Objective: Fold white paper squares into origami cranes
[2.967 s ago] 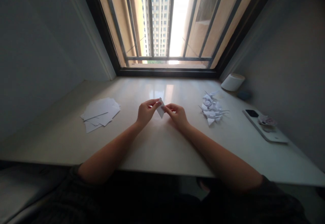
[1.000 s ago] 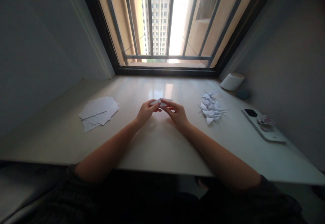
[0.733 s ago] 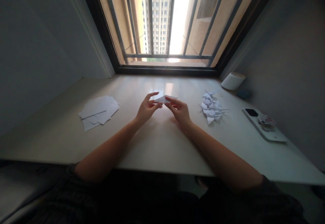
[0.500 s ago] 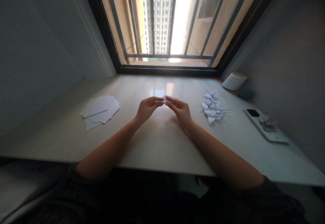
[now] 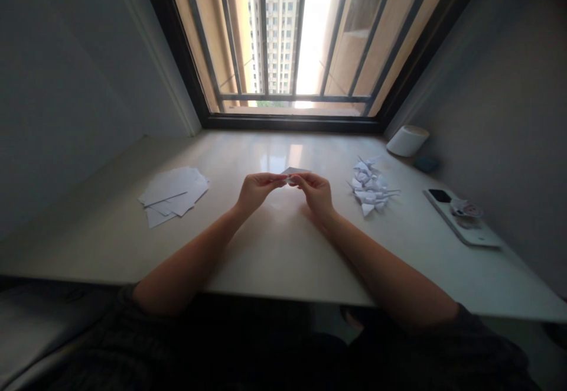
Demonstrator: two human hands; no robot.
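A small folded piece of white paper (image 5: 294,172) is pinched between both my hands above the middle of the pale table (image 5: 274,243). My left hand (image 5: 256,191) grips its left end with thumb and fingers closed. My right hand (image 5: 316,191) holds its right end the same way. Only a thin edge of the paper shows above my fingertips. A loose stack of flat white sheets (image 5: 173,194) lies to the left. A heap of small folded paper pieces (image 5: 370,185) lies to the right.
A white roll (image 5: 407,140) and a small dark blue object (image 5: 426,163) sit at the back right corner. A phone in a pale case (image 5: 460,217) lies along the right edge. A barred window (image 5: 292,42) rises behind the table, with grey walls on both sides.
The paper stood upright between my fingers three seconds ago; it lies flat and edge-on now. My left fingers, spread briefly, have closed on it again. Both hands shifted slightly away from me.
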